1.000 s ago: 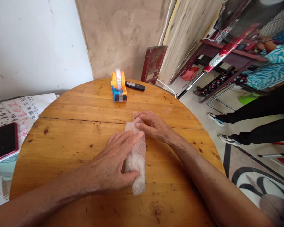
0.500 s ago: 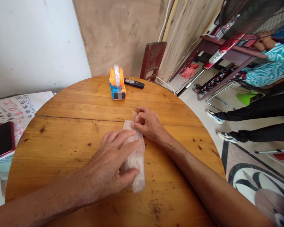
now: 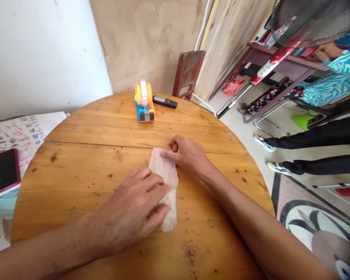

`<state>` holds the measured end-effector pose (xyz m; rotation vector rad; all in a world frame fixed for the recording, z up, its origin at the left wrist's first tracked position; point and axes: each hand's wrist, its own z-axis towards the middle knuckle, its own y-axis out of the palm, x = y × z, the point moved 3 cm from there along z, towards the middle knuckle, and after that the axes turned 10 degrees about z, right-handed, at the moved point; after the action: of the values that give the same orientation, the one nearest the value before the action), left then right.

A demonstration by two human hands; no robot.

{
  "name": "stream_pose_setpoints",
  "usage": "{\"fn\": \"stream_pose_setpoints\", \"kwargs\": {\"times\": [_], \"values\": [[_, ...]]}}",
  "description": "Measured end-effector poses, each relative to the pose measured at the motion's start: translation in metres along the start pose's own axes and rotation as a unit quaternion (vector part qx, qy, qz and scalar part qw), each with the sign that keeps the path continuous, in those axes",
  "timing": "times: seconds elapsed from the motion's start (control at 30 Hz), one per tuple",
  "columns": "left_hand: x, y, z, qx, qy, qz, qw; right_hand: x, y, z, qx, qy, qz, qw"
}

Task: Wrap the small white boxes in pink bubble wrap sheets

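Note:
A long, flattish bundle of translucent bubble wrap [image 3: 170, 175] lies on the round wooden table, its far end pointing away from me. My left hand [image 3: 138, 202] holds it from the left, bent fingers and thumb resting on its top and covering part of that side. At the far right corner, my right hand [image 3: 189, 155] has its fingers curled, with the thumb on the wrap. What may be between those fingertips is hidden. Beyond the hands stands an orange and blue tape dispenser [image 3: 144, 102] with a roll of clear tape in it.
Beside the dispenser lies a black remote control [image 3: 165, 102]. A red-edged phone [image 3: 3, 172] rests on papers at the left. A dark red chair [image 3: 189, 72] stands behind the table. At the right are a fan [image 3: 317, 23] and other people's legs [image 3: 317, 146].
My right fingers have curled in at the wrap's far end, and the small strip that showed beside them is out of sight. My left hand has shifted slightly and bent its fingers more.

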<state>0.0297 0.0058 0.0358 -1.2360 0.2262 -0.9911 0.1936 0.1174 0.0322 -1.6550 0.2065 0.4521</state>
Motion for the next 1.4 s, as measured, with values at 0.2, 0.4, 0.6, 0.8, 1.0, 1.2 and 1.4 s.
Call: {"fn": "stream_pose_setpoints", "kwargs": {"times": [0.2, 0.4, 0.6, 0.8, 1.0, 1.2, 1.4], "values": [[0.001, -0.001, 0.001, 0.006, 0.009, 0.006, 1.0, 0.002, 0.001, 0.006, -0.005, -0.014, 0.034, 0.999], [0.0, -0.001, 0.0, 0.001, 0.007, 0.01, 1.0, -0.001, 0.005, 0.006, -0.022, -0.039, 0.075, 0.996], [0.001, -0.001, -0.001, 0.003, 0.01, 0.019, 1.0, -0.005, 0.005, -0.001, 0.009, -0.057, 0.046, 0.997], [0.001, -0.003, 0.0, 0.002, 0.011, 0.019, 1.0, -0.012, 0.003, -0.008, 0.02, -0.024, -0.022, 0.999], [0.001, -0.002, -0.001, 0.001, 0.008, 0.014, 1.0, -0.009, 0.005, -0.004, -0.01, -0.033, 0.062, 0.997], [0.001, -0.002, -0.001, 0.004, 0.004, 0.014, 1.0, 0.002, 0.008, 0.004, -0.035, -0.051, 0.178, 0.982], [0.001, -0.001, 0.0, 0.003, 0.008, 0.01, 1.0, 0.001, 0.006, -0.001, -0.025, -0.105, 0.266, 0.958]]}}
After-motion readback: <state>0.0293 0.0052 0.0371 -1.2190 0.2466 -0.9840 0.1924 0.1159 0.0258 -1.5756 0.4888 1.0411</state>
